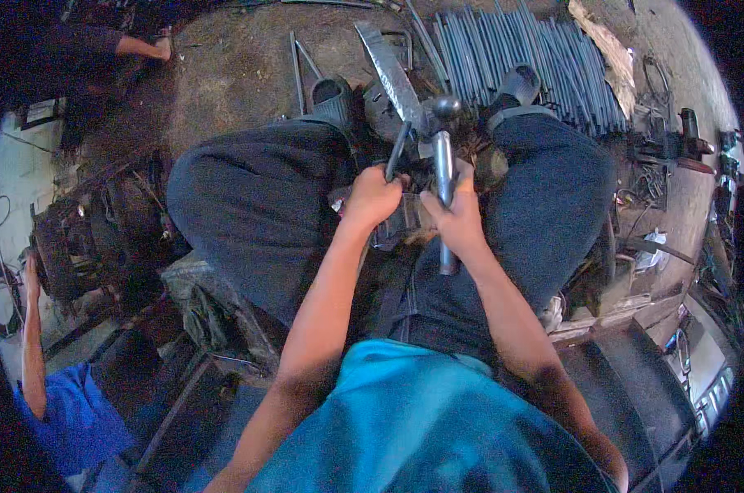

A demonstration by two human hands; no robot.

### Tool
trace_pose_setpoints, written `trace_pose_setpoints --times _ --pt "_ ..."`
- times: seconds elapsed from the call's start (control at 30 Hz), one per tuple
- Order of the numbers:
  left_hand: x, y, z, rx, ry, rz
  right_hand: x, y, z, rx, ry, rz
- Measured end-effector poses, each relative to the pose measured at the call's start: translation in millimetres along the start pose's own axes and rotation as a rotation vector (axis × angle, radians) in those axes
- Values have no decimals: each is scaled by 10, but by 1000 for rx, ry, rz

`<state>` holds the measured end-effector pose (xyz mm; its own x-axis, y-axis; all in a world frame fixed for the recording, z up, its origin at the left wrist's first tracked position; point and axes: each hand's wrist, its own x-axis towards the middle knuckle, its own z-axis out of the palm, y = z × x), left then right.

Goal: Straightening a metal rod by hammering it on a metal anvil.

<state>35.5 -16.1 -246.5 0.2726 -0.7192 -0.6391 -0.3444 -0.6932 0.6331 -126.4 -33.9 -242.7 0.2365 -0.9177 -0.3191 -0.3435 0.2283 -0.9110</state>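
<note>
Left hand [374,200]: closed around a slim dark bar [398,150], by which a tilt is shown, the upper end leaning to the right.
Right hand [457,215]: wrapped about the shaft of a hammer [444,160]; the two hands are set apart, near each other.
Hammer: held between the legs above the floor [232,74], with the head [447,108] pointed away from the body and the butt exposed behind the fist.
Grip: best made firm but not clenched, so that twisting of the smooth shaft is resisted.
Bar: best steadied, with the left fingers placed clear of the hammer's path.
Shaft: round, straight, polished, tube-like; topped by a dark, rounded head.
Blade [388,78]: long, flat, bright and mottled; whether it is touched by the bar cannot be told in this grainy view.
Rods [545,74]: slender, blue-grey, heaped roughly parallel on the floor beyond the right shoe [520,85]; bordered at the heap's right edge by a ragged tan sheet [614,49].
Floor: brown, matte, earthy in texture.
</note>
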Motion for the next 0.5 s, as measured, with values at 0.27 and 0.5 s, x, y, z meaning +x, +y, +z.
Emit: trace_pose_setpoints --times 0.27,0.5 --pt "48 9 73 160 5 -29 21 -173 -95 -205 43 4" --pt "47 66 111 204 75 38 99 -43 -43 -115 68 -192"
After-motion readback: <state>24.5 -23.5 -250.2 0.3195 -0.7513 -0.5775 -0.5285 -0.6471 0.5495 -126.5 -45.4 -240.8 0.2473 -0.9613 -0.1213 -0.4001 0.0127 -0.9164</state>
